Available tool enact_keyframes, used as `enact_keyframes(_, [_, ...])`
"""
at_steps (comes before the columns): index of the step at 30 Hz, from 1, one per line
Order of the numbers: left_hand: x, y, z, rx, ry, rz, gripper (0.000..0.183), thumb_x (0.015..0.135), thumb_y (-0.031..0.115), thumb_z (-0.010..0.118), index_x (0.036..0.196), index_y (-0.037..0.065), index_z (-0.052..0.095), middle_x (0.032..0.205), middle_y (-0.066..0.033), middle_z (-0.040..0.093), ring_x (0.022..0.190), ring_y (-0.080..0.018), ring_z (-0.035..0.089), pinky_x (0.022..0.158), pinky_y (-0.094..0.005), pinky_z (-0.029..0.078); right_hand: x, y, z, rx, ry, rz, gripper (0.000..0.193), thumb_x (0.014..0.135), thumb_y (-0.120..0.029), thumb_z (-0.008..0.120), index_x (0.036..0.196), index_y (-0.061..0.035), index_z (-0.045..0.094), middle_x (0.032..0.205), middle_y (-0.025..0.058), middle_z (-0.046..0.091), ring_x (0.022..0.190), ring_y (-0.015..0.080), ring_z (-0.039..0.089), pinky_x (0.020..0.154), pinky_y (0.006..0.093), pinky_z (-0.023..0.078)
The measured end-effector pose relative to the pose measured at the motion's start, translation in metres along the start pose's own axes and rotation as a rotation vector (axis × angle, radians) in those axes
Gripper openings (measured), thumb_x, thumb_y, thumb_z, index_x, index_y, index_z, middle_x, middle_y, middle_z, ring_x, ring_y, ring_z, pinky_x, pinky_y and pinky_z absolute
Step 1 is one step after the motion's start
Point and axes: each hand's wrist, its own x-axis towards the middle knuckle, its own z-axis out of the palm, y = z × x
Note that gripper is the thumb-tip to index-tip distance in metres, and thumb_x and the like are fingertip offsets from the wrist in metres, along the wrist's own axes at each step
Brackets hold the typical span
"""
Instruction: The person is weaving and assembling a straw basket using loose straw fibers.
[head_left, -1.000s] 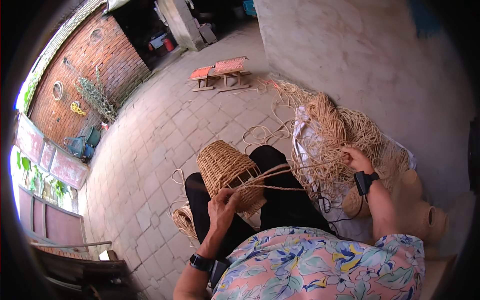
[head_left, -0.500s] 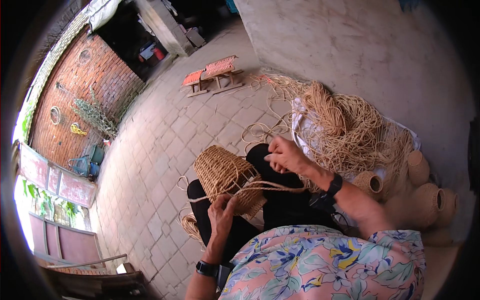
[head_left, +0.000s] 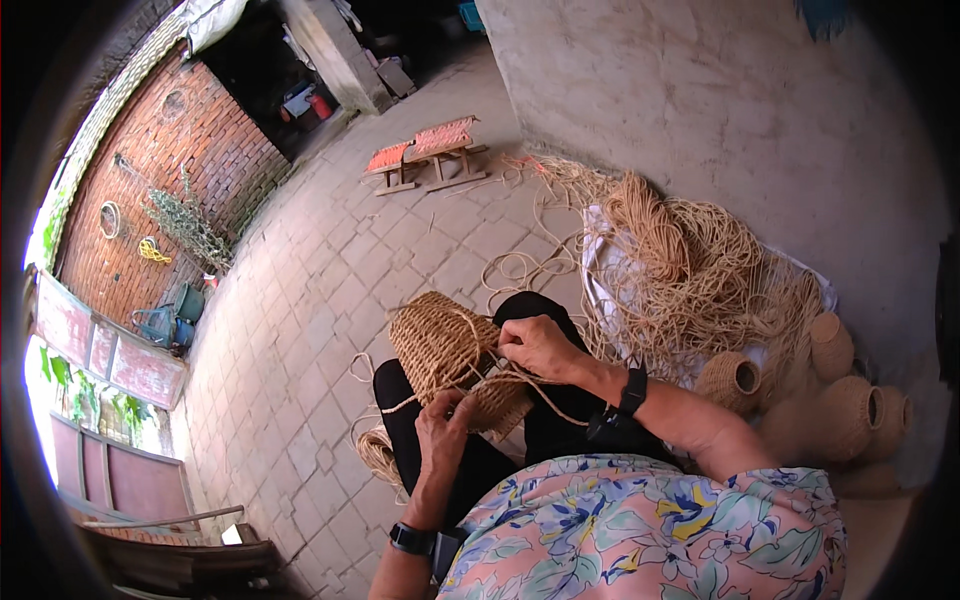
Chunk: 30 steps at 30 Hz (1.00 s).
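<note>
A woven straw-coloured basket (head_left: pixel 440 345) lies tilted across my knees, its weave coarse and rope-like. My left hand (head_left: pixel 443 420) grips its near lower edge, thumb and fingers pinched together. At the right edge of the basket, my right hand (head_left: pixel 540 348) has its fingers bent and pressed together around a strand of cord. A loose cord (head_left: pixel 560 405) runs from the gap between my hands over my right thigh. Another thin loop lies on the basket's side. Both fingertips partly hide what they pinch.
A heap of loose cord (head_left: pixel 700 260) lies on white sheeting to the right. Several finished woven vessels (head_left: pixel 728 380) stand beside it near the wall. Coiled cord (head_left: pixel 376 452) rests by my left leg. Two low stools (head_left: pixel 443 138) with red woven seats stand ahead on the paving.
My right hand has come down and left from above my right knee to the basket's right edge. The cord over my thigh now hangs lower. My left hand stays on the basket.
</note>
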Motion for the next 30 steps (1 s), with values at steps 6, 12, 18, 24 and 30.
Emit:
enact_keyframes(6, [0.002,0.005,-0.002,-0.101,-0.091,-0.112,0.023,0.081,0.022,0.067,0.083,-0.001,0.065,0.064,-0.0052,0.061,0.047,-0.0109,0.054,0.044,-0.0247,0.043,0.01,0.009,0.004,-0.011,-0.113,0.354,0.021,0.069,-0.022,0.066,0.081,-0.0048,0.067,0.078,0.0164,0.067,0.076,0.0321,0.065,0.07,0.0366,0.051])
enact_keyframes(12, [-0.006,0.002,-0.003,-0.282,-0.088,-0.122,0.021,0.083,0.02,0.064,0.083,-0.001,0.061,0.07,-0.0032,0.059,0.054,-0.0103,0.056,0.05,-0.0215,0.046,0.014,0.008,0.019,-0.243,-0.137,0.346,0.026,0.067,-0.024,0.066,0.079,-0.0003,0.066,0.081,0.0182,0.068,0.078,0.0262,0.068,0.072,0.0338,0.052])
enact_keyframes(18, [-0.007,-0.02,-0.029,-0.545,-0.212,-0.198,0.015,0.083,0.017,0.064,0.082,0.002,0.062,0.073,-0.0017,0.059,0.055,-0.0094,0.054,0.054,-0.0208,0.045,0.002,-0.009,-0.004,0.368,-0.456,0.458,0.022,0.079,-0.023,0.066,0.08,-0.0017,0.064,0.068,0.0098,0.065,0.051,0.013,0.06,0.044,0.0256,0.047])
enact_keyframes(24, [-0.004,-0.02,-0.035,-0.562,-0.24,-0.213,0.015,0.083,0.018,0.064,0.082,0.003,0.062,0.073,0.0001,0.058,0.055,-0.0078,0.052,0.055,-0.0205,0.044,-0.034,0.136,-0.1,0.142,0.26,0.629,0.018,0.082,-0.02,0.06,0.069,-0.0091,0.054,0.055,0.001,0.053,0.043,0.0103,0.05,0.034,0.0255,0.037])
enact_keyframes(30, [-0.006,-0.003,-0.036,-0.431,-0.304,-0.174,0.016,0.084,0.021,0.063,0.083,0.005,0.06,0.072,0.0001,0.056,0.055,-0.0082,0.053,0.056,-0.0204,0.042,-0.094,0.212,-0.188,-0.109,0.42,0.714,0.02,0.082,-0.019,0.06,0.071,-0.0024,0.055,0.058,0.0104,0.053,0.048,0.0213,0.052,0.045,0.0363,0.044])
